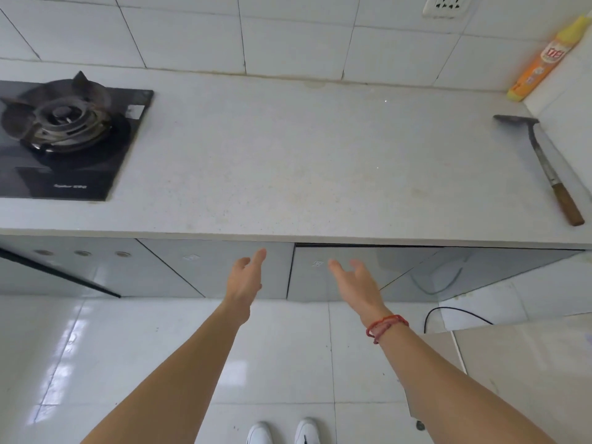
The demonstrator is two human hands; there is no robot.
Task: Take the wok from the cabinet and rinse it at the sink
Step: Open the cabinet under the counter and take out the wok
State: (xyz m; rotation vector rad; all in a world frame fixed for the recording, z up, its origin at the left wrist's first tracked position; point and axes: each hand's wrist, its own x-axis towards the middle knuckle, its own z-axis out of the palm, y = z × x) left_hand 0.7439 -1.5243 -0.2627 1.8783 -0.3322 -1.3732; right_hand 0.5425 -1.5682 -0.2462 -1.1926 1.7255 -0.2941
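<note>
Wok not in view, presumably behind cabinet doors (pixel 217 267) mid-frame; left hand (pixel 245 283) and right hand (pixel 355 285) both empty, fingers loosely spread, near doors; likely heavy, rigid, slick when wet, so grab handle, steady rim.

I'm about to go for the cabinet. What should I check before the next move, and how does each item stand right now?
1. The left hand is free: ok. It is open and holds nothing.
2. The right hand is free: ok. It is open and holds nothing.
3. The doors are open: not ok. The left door and the right door both look shut.
4. The wok is located: cannot tell. None is in view.
5. The sink is located: cannot tell. It is not in view.
6. The spatula is out of the doors' way: ok. It lies on the counter, far right.
</note>
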